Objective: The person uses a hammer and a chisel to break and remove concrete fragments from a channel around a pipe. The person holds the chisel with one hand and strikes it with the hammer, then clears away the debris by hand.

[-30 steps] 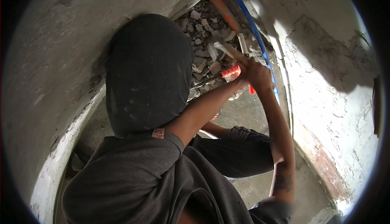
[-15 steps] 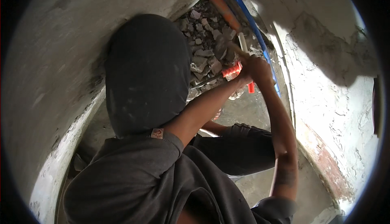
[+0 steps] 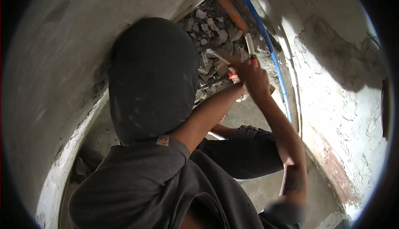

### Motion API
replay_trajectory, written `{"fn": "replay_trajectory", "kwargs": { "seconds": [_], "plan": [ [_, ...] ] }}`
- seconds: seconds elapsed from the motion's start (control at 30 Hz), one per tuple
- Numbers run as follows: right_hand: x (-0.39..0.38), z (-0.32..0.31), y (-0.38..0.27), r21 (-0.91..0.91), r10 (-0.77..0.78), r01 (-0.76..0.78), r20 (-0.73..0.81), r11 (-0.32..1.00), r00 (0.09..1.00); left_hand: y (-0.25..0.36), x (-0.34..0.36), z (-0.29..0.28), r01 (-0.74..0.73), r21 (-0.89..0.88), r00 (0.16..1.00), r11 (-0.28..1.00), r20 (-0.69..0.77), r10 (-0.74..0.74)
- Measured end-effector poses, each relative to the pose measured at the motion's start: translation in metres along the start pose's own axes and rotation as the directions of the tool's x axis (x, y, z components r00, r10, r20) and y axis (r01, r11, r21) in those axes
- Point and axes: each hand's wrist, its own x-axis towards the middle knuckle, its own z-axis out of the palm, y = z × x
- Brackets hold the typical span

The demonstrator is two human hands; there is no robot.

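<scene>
My right hand (image 3: 257,78) is wrapped round the wooden handle of a hammer (image 3: 227,58). The hammer's head end is smeared by motion above the rubble. Just below and left of it, my left hand (image 3: 238,83) is closed round the red ridged grip (image 3: 232,75) of a chisel, mostly covered by my right hand. The chisel's dark shaft (image 3: 213,83) points left over the broken rubble (image 3: 214,27); its tip is hidden behind my raised knee (image 3: 153,79) in dark cloth.
An orange pipe (image 3: 230,9) and a blue pipe (image 3: 259,23) run along the right side of the rubble. A white piece (image 3: 249,43) with a red-and-black end lies near my right hand. Rough plaster walls (image 3: 62,71) close in on both sides.
My right hand has moved a little left, and the hammer has swung left across the rubble. More of the chisel's red grip is now covered.
</scene>
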Motion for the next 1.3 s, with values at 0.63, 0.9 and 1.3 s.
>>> {"fn": "replay_trajectory", "kwargs": {
  "seconds": [0.63,0.9,1.3],
  "plan": [
    [0.018,0.041,0.092,-0.049,0.127,-0.129,-0.050,0.990,0.991,-0.002,0.013,0.024,-0.008,0.308,0.999,0.951,-0.035,0.020],
    [-0.025,-0.007,-0.012,-0.201,-0.254,0.200,-0.292,0.959,0.922,0.005,-0.009,-0.005,-0.023,-0.079,0.999,0.997,-0.037,0.020],
    [-0.011,0.012,0.020,-0.068,-0.186,0.177,-0.142,0.982,0.972,0.010,-0.002,-0.005,-0.022,-0.069,0.983,0.997,-0.183,0.009]
  ]
}}
